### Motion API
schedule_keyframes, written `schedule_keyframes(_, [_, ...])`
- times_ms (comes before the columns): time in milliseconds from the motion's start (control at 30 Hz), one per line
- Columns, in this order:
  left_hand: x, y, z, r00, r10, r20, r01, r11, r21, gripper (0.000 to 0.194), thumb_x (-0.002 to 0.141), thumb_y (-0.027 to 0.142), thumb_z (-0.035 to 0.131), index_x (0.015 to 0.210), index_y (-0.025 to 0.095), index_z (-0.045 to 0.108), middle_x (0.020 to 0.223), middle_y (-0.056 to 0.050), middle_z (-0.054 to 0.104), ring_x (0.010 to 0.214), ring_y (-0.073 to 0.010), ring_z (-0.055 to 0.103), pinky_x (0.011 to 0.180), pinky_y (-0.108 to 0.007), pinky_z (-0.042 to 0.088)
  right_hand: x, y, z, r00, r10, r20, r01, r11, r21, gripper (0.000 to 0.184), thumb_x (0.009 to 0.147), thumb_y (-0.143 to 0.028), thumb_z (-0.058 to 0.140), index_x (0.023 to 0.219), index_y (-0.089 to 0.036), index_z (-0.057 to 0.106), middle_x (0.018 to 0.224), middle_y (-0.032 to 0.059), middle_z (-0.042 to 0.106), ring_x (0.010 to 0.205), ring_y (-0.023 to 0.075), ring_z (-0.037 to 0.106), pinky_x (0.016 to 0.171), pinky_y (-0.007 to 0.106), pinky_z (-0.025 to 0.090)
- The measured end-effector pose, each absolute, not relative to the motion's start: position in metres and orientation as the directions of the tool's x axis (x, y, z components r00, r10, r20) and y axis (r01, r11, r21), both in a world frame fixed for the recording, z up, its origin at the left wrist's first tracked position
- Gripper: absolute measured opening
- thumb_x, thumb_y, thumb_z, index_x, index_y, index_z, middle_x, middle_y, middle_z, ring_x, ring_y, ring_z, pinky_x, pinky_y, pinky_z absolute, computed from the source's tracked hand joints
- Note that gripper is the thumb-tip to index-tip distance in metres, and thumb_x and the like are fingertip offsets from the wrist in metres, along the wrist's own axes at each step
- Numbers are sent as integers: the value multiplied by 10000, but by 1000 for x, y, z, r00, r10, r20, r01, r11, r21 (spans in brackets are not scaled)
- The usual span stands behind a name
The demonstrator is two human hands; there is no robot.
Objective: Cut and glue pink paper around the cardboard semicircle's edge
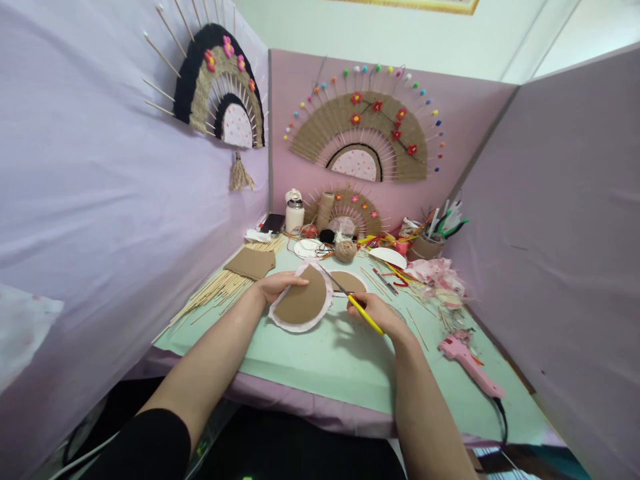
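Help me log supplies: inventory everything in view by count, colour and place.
Table: one, green, centre
Pale-edged boards: two, brown, one held, one beyond
Scissors: one, yellow-handled, also held
Fans: three, mostly tan, walls and table's back
Tassel: one, tan, left wall
Bottle: one, white, back left
Spool: one, tan, beside bottle
Twine ball: one, tan, back centre
Sticks: many, straw, mostly left
Plain board: one, brown, on sticks
Small oddments: uncounted, mixed colours, table's back
Tool holder: one, brown, back right
Crumpled fabric: heap, pinkish, right
Glue gun: one, pink, front right
Left hand: one, bare, gripping board
Right hand: one, bare, gripping scissors
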State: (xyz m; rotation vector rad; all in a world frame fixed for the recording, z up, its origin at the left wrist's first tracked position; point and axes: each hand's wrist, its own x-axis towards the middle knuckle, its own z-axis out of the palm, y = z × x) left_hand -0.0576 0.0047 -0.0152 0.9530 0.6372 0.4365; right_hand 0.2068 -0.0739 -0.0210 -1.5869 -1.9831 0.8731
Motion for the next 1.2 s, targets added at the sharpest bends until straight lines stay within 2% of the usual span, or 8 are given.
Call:
schedule_keyframes(900, [-57,5,-15,728,613,-305,-91,529,844,333,704,268,700,979,92,636,833,-118,715,722,-214,673,665,-305,513,208,-73,-20,-217,974,-71,658,92,-748,296,676,-438,580,716,-145,588,590,-33,475,549,102,397,500,220,290])
schedule_keyframes(1200, [-59,5,-14,728,615,-303,-81,517,852,376,682,266,722,999,92,620,830,-111,714,730,-193,673,733,-298,509,213,-73,-22,-231,970,-80,676,100,-730,288,673,-439,580,683,-151,576,564,-40,443,532,94,373,494,220,278])
